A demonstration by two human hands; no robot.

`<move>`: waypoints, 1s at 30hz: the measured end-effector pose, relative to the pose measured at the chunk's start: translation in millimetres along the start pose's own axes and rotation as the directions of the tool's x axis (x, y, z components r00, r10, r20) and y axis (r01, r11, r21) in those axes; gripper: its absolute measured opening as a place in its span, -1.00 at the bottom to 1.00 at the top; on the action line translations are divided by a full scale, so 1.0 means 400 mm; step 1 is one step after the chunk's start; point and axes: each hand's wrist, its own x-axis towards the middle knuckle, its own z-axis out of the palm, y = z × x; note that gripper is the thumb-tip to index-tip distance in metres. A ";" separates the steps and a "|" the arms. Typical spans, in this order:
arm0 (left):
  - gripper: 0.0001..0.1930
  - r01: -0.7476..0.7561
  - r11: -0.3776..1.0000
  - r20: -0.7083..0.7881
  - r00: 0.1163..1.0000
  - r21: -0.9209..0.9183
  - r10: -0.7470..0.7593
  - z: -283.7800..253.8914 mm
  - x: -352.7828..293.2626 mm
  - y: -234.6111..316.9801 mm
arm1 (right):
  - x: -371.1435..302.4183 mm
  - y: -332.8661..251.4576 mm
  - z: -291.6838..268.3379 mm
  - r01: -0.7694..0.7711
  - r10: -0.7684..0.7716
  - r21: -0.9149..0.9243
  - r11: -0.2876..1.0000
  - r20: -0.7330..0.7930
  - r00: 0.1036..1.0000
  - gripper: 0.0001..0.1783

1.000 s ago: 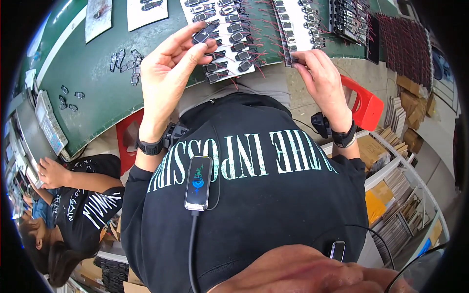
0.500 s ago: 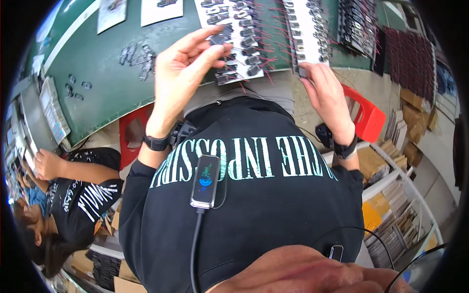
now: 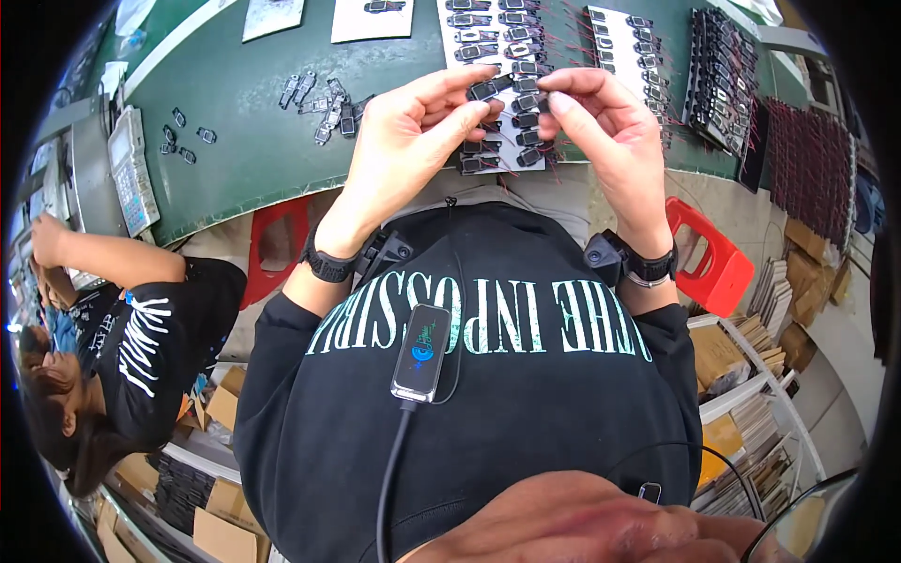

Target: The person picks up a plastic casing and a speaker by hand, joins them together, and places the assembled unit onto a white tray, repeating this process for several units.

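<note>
Between the thumb and fingers of my left hand (image 3: 418, 131) is a small black watch-shaped housing (image 3: 488, 89), tilted, with its rectangular face showing. Close beside it, my right hand (image 3: 615, 131) pinches a small dark piece (image 3: 542, 101), mostly hidden by the fingertips. Both hands are raised over a white board (image 3: 469, 52) with rows of similar black housings and thin red wires. I cannot tell whether the two held pieces touch.
Loose housings (image 3: 328, 108) lie in a pile on the green table (image 3: 235, 169), with several more farther left. Another wired board (image 3: 624, 56) and a dark stacked rack (image 3: 718, 84) stand at right. Red stools (image 3: 718, 272) flank me. A person (image 3: 141, 347) sits at left.
My right hand has come left from the right-hand board to beside my left hand, with a dark piece in its fingertips. The whole view has shifted slightly. The neighbour's arm has moved up.
</note>
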 end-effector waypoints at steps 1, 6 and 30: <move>-0.63 0.008 1.000 0.004 1.000 0.004 -0.008 -0.002 0.001 -0.001 | 0.006 0.007 0.005 0.037 -0.037 -0.016 0.999 -0.028 0.999 -0.80; -0.63 0.025 1.000 0.022 0.999 0.009 -0.025 -0.007 0.010 0.001 | 0.023 0.013 0.013 0.052 -0.054 -0.082 0.995 -0.028 0.998 -0.80; -0.64 0.044 0.971 0.156 0.984 0.236 -0.083 -0.023 0.023 0.021 | 0.042 0.017 0.031 0.063 -0.062 -0.239 0.969 0.011 0.998 -0.85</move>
